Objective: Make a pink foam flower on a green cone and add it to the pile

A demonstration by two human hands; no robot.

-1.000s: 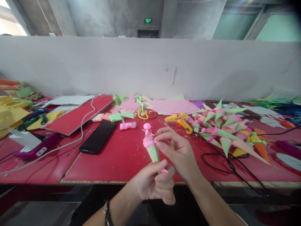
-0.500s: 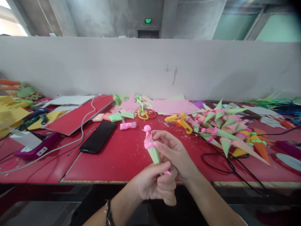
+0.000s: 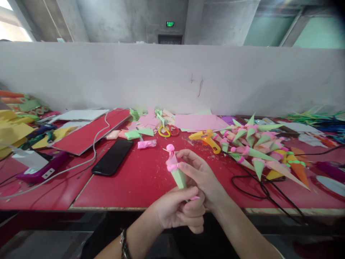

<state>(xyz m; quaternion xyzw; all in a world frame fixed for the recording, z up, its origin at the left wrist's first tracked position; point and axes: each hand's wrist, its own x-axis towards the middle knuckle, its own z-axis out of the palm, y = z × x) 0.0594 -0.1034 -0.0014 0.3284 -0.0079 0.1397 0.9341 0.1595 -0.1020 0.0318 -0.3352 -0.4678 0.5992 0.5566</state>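
A small paper ice-cream cone (image 3: pixel 178 178), pale green with a bumpy pink clay rim, a pink swirl and a pink ball on top, is held upright and slightly tilted over the table's front. My left hand (image 3: pixel 183 210) is closed around its pointed lower end. A bit of pink clay (image 3: pixel 195 198) pokes out between those fingers. My right hand (image 3: pixel 201 174) is closed at the cone's right side, its thumb and fingertips touching the pink rim. Whether the right fingers pinch any loose clay is hidden.
On the red table (image 3: pixel 151 180) lie a black phone (image 3: pixel 112 157), a pink clay packet (image 3: pixel 147 144), scissors (image 3: pixel 168 131) and a yellow glue gun (image 3: pixel 206 138). Finished paper cones (image 3: pixel 253 144) are piled right, beside a black cable (image 3: pixel 250 194). A purple power strip (image 3: pixel 44 167) sits left.
The cone and both hands have shifted very slightly right and down. My hold on the cone looks the same.
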